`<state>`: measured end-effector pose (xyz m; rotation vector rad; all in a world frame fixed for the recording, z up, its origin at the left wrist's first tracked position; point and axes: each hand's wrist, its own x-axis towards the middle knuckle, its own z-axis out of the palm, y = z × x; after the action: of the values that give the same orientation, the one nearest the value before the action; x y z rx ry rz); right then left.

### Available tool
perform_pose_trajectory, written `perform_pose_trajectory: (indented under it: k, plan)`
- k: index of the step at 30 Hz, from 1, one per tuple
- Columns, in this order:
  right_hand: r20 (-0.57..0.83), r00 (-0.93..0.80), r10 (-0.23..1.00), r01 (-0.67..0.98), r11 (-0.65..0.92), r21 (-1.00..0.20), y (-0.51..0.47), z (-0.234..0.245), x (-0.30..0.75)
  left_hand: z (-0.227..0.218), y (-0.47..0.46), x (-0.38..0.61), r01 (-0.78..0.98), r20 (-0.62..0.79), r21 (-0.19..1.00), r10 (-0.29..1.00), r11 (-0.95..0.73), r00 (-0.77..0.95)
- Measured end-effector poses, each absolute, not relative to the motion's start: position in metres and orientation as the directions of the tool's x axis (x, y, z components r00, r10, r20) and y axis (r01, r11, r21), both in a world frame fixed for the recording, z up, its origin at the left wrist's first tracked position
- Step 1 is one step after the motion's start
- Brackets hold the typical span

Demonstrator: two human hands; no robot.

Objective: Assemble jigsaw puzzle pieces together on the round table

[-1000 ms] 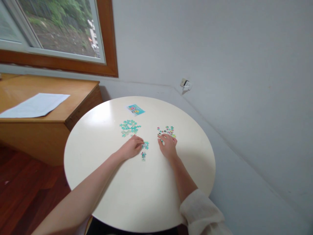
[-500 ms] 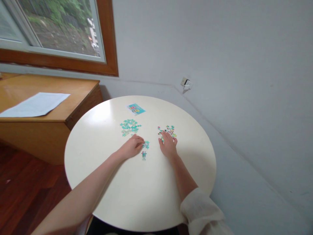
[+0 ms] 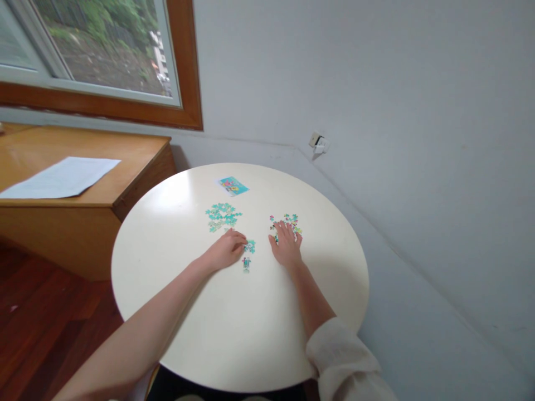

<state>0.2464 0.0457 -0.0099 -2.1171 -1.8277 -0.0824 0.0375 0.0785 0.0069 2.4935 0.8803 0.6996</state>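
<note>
Only the head view here, looking down at a round cream counter (image 3: 234, 334) pushed into the corner of a grey-walled room.

The left hand (image 3: 225, 250) lies on the counter with its fingers curled loosely under, fingertips touching a small teal cluster (image 3: 249, 246) of joined puzzle pieces. Whether it's actually pinching a piece or just resting against them I can't tell — too small to make out. Just below that cluster sits another tiny joined bit (image 3: 246, 264), apart from the hand.

The right hand (image 3: 286, 245) is flat, palm down, fingers spread out and released, holding nothing. Its fingertips lie over the near edge of a multicolour pile (image 3: 288, 220) of loose pieces — greens, pinks, some black and white showing past the fingers.

Further back, on the left side, there's a teal pile (image 3: 222, 215) of loose pieces, just beyond the left hand but not touching it. Behind that, near the far rim, a small picture card (image 3: 232, 186) lies flat, well apart from both hands.

The right arm has a white sleeve (image 3: 343, 362) pushed up past the forearm; the left arm is bare.

Off to the left there's a wooden desk (image 3: 125, 178) with a sheet of paper (image 3: 62, 177) on it, under a wood-framed window (image 3: 184, 83). A white plug (image 3: 317, 143) sits in the wall behind.
</note>
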Motion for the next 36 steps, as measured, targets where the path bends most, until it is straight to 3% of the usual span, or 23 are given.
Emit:
perform_pose_trajectory:
  k: [4,13,19,36]
  plan:
    - [0.197,0.158,0.968,0.972,-0.117,-0.205,0.0469,-0.0073,0.2444,0.0046,0.0792,0.0375,0.456,0.333,0.515,0.66,-0.726,0.674]
    - [0.335,0.252,0.908,0.94,-0.148,-0.307,0.0484,-0.0083,0.2497,0.0043,0.0798,0.0367,0.455,0.343,0.513,0.66,-0.728,0.668]
    - [0.29,0.241,0.926,0.93,-0.135,-0.342,0.0495,-0.0108,0.2516,0.005,0.0796,0.0369,0.455,0.337,0.522,0.665,-0.721,0.667]
    - [0.253,0.23,0.94,0.94,-0.147,-0.307,0.048,-0.0079,0.2501,0.0099,0.0774,0.0373,0.449,0.323,0.539,0.667,-0.713,0.671]
